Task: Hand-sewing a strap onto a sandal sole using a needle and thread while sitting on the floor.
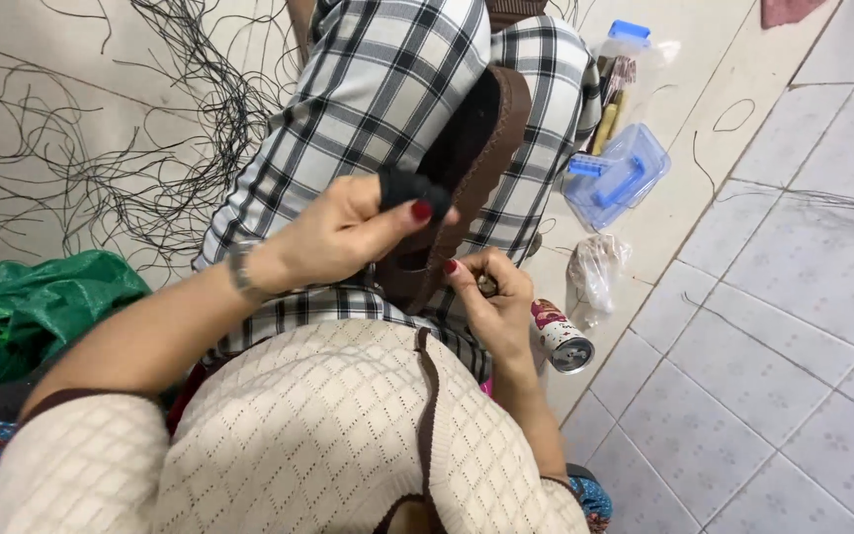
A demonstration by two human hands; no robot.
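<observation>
A dark brown shoe (481, 138) with a wavy sole edge lies across my lap on checked trousers (378, 89). My left hand (343, 232) pinches a black piece of the shoe's upper (409, 186) between thumb and fingers. My right hand (494, 297) is closed low beside the shoe's near end, gripping something small and dark that I cannot make out. A metal bracelet is on my left wrist.
Black threads (130, 148) are strewn over the floor at left. A green plastic bag (32, 302) lies at the left. At right are a blue-lidded clear box (617, 176), a crumpled clear bag (595, 277) and a small can (562, 338) on tiles.
</observation>
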